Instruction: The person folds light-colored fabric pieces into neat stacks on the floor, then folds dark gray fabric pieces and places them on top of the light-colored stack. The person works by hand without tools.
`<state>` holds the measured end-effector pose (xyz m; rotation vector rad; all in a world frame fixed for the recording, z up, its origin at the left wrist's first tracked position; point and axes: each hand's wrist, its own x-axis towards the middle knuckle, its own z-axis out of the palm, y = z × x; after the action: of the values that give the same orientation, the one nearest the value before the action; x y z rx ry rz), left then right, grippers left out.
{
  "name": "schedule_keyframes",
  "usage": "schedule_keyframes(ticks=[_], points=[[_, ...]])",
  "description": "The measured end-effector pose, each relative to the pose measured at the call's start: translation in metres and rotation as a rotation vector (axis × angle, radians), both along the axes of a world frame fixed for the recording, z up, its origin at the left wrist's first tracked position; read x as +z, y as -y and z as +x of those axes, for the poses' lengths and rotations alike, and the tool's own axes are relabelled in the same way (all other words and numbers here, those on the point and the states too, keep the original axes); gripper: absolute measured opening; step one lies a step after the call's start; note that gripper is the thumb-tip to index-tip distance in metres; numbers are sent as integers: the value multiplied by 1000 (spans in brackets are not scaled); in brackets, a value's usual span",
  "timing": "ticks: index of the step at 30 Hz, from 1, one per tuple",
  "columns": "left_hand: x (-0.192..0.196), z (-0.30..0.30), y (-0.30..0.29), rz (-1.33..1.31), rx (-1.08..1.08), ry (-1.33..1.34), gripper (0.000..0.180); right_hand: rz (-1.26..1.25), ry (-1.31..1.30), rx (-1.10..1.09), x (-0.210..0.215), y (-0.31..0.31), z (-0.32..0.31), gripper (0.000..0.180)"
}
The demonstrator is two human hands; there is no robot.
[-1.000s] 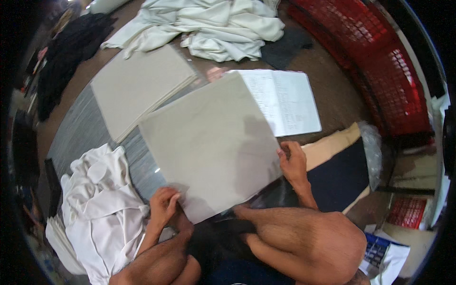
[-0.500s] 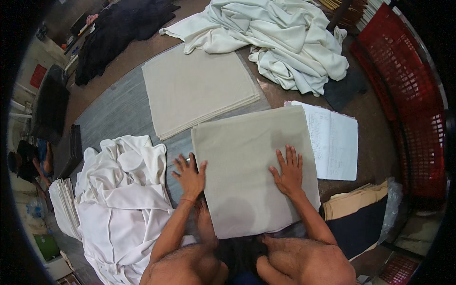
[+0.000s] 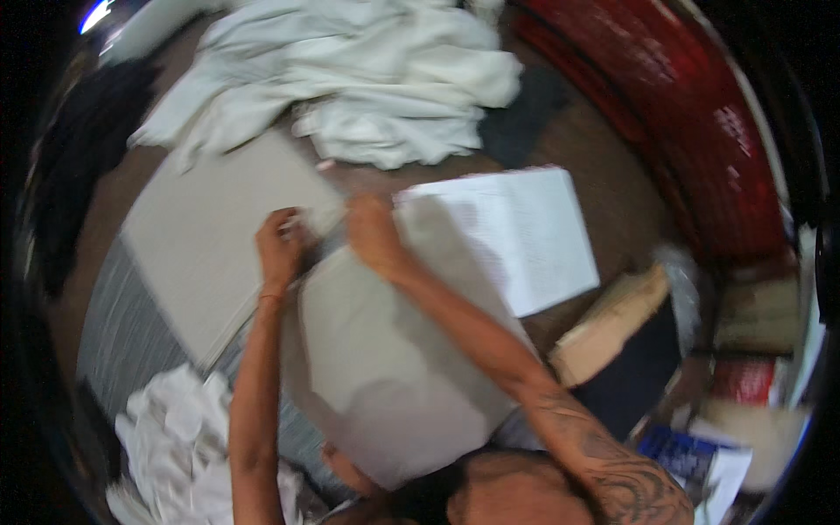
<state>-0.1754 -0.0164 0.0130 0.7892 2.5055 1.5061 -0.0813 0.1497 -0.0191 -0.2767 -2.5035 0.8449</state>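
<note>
A large grey sheet (image 3: 385,376) lies in front of me, over my lap and a grey striped mat (image 3: 114,324). Both arms reach forward to its far edge. My left hand (image 3: 280,245) curls its fingers around the far left corner, right beside a stack of like grey sheets (image 3: 201,236). At the far edge my right hand (image 3: 372,232) grips the sheet, next to a white lined paper pad (image 3: 516,232). The picture is blurred by motion, so the finger detail is soft.
A heap of white cloth (image 3: 350,79) lies beyond the sheets, more white cloth (image 3: 175,446) at lower left, dark cloth (image 3: 79,157) at far left. A red plastic crate (image 3: 700,131) curves along the right. Cardboard (image 3: 612,324) and printed papers (image 3: 700,455) lie at lower right.
Both hands have moved from lying flat on the middle of the grey sheet up to its far edge, where they now grip it. The view has swung and tilted.
</note>
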Motion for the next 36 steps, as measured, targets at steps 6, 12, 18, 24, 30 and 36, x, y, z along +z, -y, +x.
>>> schedule_keyframes(ticks=[6,12,18,24,30,36], points=[[-50,3,-43,-351,90,-408,36,61,250,-369,-20,23,-69,41],[-52,3,-32,-391,53,-422,34,-96,372,-326,-21,30,-74,42],[-62,0,-30,-356,49,-450,31,-181,384,-211,-27,40,-84,30],[-74,-9,-22,-163,5,-368,33,-503,470,-87,2,19,-89,44],[-76,-10,-20,-165,4,-389,35,-754,291,-185,-7,11,-78,40],[-79,-12,-19,88,161,-23,27,-976,182,-144,-47,-3,-81,35]])
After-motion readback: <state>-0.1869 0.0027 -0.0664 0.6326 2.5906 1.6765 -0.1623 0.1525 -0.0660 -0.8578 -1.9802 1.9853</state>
